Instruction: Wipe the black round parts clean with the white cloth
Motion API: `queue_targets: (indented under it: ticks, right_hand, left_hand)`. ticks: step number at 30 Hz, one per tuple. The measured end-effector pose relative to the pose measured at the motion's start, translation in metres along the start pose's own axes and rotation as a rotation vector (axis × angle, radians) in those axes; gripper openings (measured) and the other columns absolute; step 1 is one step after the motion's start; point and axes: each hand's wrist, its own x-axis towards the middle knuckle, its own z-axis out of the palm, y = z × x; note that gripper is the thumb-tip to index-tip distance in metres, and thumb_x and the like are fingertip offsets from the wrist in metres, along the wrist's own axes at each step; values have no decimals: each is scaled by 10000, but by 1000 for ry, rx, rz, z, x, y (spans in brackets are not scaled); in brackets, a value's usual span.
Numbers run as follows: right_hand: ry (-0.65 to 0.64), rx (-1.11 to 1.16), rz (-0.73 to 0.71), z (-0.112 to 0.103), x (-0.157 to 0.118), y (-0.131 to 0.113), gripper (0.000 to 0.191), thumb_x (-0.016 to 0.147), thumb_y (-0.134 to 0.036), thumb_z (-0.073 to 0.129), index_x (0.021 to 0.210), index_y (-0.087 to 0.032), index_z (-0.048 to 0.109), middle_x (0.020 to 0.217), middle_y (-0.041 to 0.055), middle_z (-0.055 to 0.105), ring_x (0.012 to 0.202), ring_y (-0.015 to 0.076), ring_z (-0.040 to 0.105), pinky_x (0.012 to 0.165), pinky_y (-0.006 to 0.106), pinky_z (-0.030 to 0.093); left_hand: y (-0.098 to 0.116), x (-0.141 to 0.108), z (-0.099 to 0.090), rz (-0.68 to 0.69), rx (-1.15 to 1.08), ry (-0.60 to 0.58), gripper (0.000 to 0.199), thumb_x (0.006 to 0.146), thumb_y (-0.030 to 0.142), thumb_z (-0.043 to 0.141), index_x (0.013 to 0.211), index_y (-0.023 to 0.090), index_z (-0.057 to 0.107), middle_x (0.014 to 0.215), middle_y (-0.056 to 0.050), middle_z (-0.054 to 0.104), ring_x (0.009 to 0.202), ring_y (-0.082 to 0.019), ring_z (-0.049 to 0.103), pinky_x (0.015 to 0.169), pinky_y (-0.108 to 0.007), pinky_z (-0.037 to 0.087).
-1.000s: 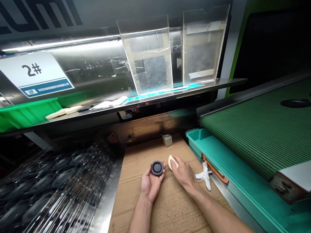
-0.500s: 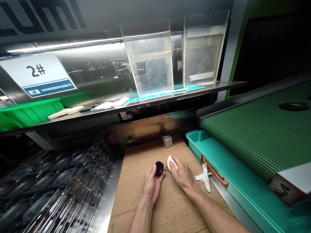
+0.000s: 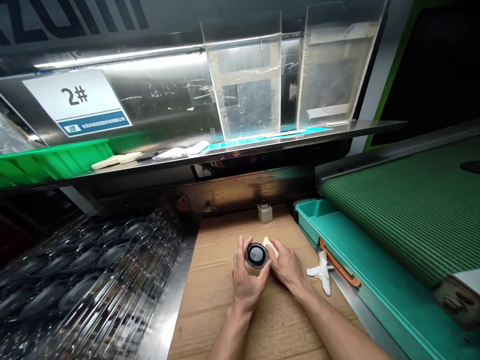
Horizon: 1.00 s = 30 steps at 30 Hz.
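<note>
My left hand (image 3: 248,280) grips a round black plastic part (image 3: 257,255) by its edge, between fingers and thumb. Its hollow side, with a raised rim and a small mark in the middle, faces me. Close on the right, my right hand (image 3: 285,265) is closed on a cream-coloured pad (image 3: 268,245), held beside the black part's rim; whether the two touch I cannot tell. Both hands are over a sheet of brown cardboard (image 3: 213,300). A crumpled white cloth (image 3: 321,272) lies to the right of my right hand.
A small square bottle (image 3: 265,213) stands at the cardboard's far end. On the right are a teal tray (image 3: 375,280) and a green conveyor belt (image 3: 405,200). Clear plastic trays (image 3: 93,280) with dark parts fill the left. A shelf above holds a green bin (image 3: 56,165) and cream pads (image 3: 116,160).
My left hand has turned the black part over, from its smooth dark face to its hollow side. The cream pad has come closer to it. The camera view has shifted slightly.
</note>
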Motion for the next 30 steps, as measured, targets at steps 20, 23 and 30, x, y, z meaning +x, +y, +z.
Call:
queue_targets:
  ticks: [20, 23, 30]
  right_hand:
    - [-170, 460, -217, 20, -18, -24, 486, 910, -468, 455, 1344, -257, 515, 1208, 49, 609, 1085, 202, 589, 926, 315, 464]
    - [-7, 301, -61, 13, -15, -21, 507, 919, -483, 410, 1350, -236, 517, 1170, 76, 627, 1062, 228, 601, 901, 342, 469]
    - [-73, 229, -158, 10, -12, -22, 451, 908, -464, 431, 1304, -287, 555, 1138, 41, 645, 1004, 216, 627, 836, 300, 473]
  left_hand:
    - [-20, 10, 2, -1077, -1127, 75, 410, 925, 383, 484, 1161, 56, 558, 1184, -193, 589, 1053, -240, 598, 872, -343, 511]
    - [-21, 8, 2, -1019, -1121, 81, 350, 900, 350, 541, 1157, 113, 558, 1220, -148, 584, 1088, -238, 584, 909, -379, 500]
    - [-27, 10, -2, -1077, -1166, 66, 359, 902, 369, 524, 1129, 93, 553, 1147, -170, 614, 1011, -233, 625, 914, -393, 500]
